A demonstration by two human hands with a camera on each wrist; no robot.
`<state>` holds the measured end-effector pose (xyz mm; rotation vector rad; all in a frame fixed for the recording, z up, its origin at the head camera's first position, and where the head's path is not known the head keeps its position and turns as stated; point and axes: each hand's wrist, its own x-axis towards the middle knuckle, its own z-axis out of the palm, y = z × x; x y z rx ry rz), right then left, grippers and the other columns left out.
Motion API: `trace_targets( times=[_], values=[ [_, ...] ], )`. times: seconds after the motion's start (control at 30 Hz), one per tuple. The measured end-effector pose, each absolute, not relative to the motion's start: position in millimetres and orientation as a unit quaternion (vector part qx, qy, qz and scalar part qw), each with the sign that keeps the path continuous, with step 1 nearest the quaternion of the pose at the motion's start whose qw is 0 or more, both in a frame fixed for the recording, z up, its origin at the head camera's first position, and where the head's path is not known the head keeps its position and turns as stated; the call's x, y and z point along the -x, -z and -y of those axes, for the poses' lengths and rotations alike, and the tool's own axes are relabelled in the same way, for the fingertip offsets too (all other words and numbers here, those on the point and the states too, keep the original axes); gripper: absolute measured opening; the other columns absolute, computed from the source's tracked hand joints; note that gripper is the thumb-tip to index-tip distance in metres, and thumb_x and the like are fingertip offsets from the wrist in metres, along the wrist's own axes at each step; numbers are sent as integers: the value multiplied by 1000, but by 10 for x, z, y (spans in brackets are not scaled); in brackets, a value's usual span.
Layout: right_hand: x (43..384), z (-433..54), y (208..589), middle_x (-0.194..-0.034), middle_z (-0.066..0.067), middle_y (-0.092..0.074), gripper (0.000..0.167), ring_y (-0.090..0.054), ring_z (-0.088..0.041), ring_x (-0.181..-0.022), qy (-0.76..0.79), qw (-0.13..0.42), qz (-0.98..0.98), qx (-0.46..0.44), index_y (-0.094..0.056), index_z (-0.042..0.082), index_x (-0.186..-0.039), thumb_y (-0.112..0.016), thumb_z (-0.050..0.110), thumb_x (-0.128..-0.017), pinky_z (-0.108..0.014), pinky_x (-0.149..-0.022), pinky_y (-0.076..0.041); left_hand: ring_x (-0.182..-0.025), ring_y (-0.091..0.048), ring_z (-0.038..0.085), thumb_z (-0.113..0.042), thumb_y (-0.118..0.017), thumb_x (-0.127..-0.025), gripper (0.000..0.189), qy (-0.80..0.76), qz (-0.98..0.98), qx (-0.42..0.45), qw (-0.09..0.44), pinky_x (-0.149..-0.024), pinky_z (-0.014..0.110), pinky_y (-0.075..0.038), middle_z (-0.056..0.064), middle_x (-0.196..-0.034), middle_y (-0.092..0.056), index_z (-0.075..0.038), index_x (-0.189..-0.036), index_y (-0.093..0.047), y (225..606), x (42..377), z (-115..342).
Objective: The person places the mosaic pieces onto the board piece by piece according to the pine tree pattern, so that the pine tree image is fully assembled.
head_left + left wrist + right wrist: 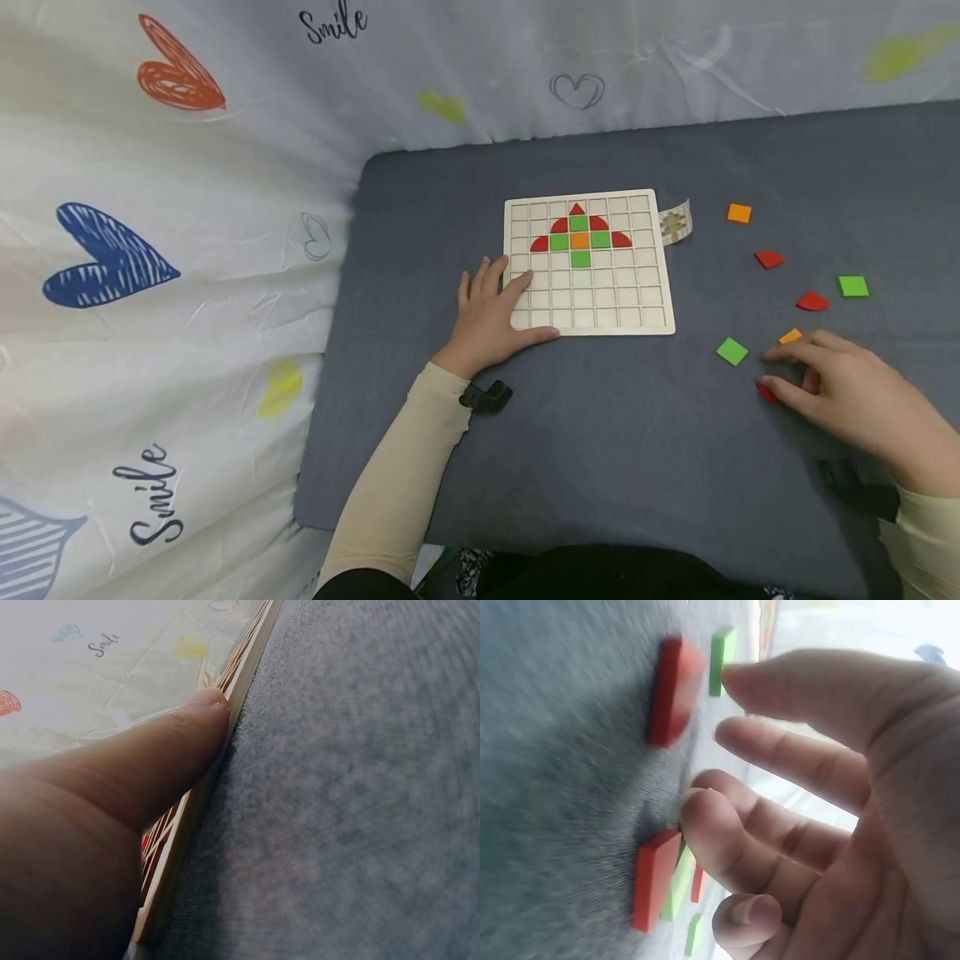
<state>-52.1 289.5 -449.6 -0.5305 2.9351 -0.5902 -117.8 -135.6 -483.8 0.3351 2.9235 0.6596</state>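
A pale square grid board lies on the table, with red, green and orange tiles set in its upper cells. My left hand rests at its lower left corner, fingers spread over the left side. In the left wrist view the thumb lies against the board's edge. To the right, my right hand hovers low over loose tiles, thumb and forefinger apart and nothing between them. A red tile is beside its thumb, partly covered; an orange tile lies by the forefinger. The right wrist view shows a red tile near the fingertips.
A small patterned card sticks out from the board's right edge. Around the right hand lie green tiles, red tiles and another orange tile on the grey tablecloth. A printed white curtain borders the table's back and left.
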Motion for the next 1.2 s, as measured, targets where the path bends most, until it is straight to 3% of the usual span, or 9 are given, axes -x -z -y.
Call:
trace_targets(
  times=[0.1,0.27,0.47,0.67,0.83,1.2],
  values=[
    [428,-2900,4524,-84,1,-57,35,-40,1,-64,193,57,-964,172,-77,0,-105,-93,11,-76,-26,-52,-37,-163,-4,34,-73,-78,-81,100,-219,-967,-112,65,-128,59,4,11,-172,-21,-22,-161,-46,4832,1172,1355],
    [371,-2915,4539,-88,-2,-60,37,-44,-1,-67,188,67,-965,171,-77,-1,-105,-94,9,-73,-26,-54,-40,-163,-4,34,-72,-78,-81,101,-222,-967,-110,65,-128,58,4,10,-173,-19,-21,-161,-45,4825,1172,1362],
    [357,-2916,4545,-87,-2,-62,34,-49,2,-67,203,42,-962,176,-78,1,-98,-95,5,-69,-27,-55,-45,-163,-4,33,-72,-78,-81,101,-224,-966,-112,63,-128,58,5,11,-173,-20,-22,-161,-45,4834,1185,1366],
    [392,-2873,4543,-81,1,-62,29,-52,-5,-66,204,28,-961,184,-78,2,-91,-94,0,-66,-29,-56,-46,-163,-4,34,-72,-78,-81,101,-222,-967,-112,61,-128,58,4,11,-172,-21,-22,-161,-45,4838,1184,1364],
    [427,-2847,4518,-82,-3,-64,31,-53,-12,-68,190,57,-962,187,-77,0,-93,-94,2,-67,-31,-57,-46,-162,-5,34,-72,-79,-81,100,-224,-966,-111,61,-128,58,4,11,-172,-21,-21,-161,-46,4833,1177,1363],
    [536,-2764,4416,-82,-3,-67,20,-54,-11,-67,157,125,-963,179,-77,2,-93,-87,8,-77,-35,-59,-48,-162,-5,35,-72,-79,-81,100,-219,-967,-109,63,-128,59,4,11,-172,-21,-21,-161,-46,4832,1179,1353]
  ],
)
